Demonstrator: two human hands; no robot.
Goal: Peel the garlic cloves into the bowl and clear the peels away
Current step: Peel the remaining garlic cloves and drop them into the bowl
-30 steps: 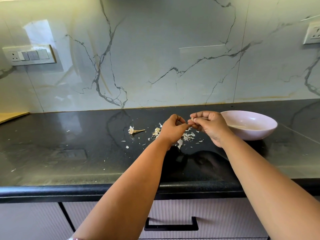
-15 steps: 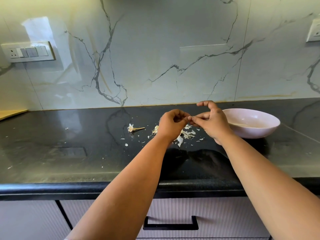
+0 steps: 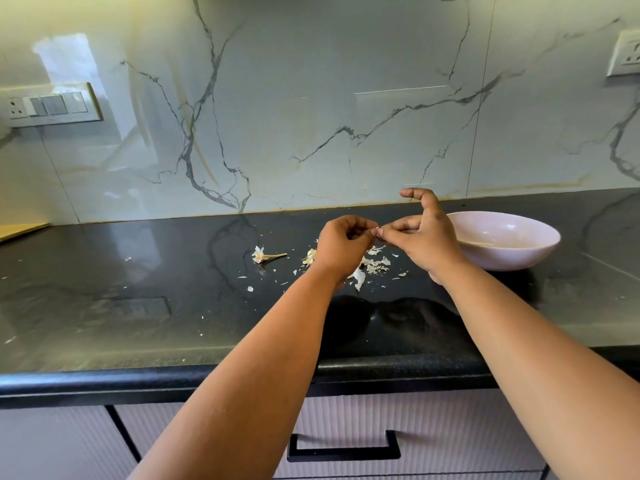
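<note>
Pinching together above the black countertop (image 3: 138, 299), two hands are seen meeting fingertip to fingertip. One garlic clove (image 3: 375, 231) is held between them, only a small pale tip of it being visible, so its long axis and pointing direction cannot be told. The left hand (image 3: 343, 249) is curled closed around the clove, with knuckles turned toward the camera. The right hand (image 3: 420, 242) is pinched onto it with thumb and a fingertip, while its index finger is raised and hooked above the rest.

One pale pink bowl (image 3: 533, 252) is set on the countertop just beside the right hand, to its right; whether cloves lie inside cannot be made out. One dried garlic stem (image 3: 265, 256) is lying left of the hands, its long axis running left to right, with the thin stalk pointed right and the papery root end at the left. One loose cluster of peels (image 3: 375, 265) is scattered beneath and between the hands, with small flakes spread around it.

Two switch plates are fixed to the marble backsplash (image 3: 311, 98), one (image 3: 50, 105) at the left and one (image 3: 625, 53) at the right edge. One drawer handle (image 3: 343, 448) is seen below the counter edge.
</note>
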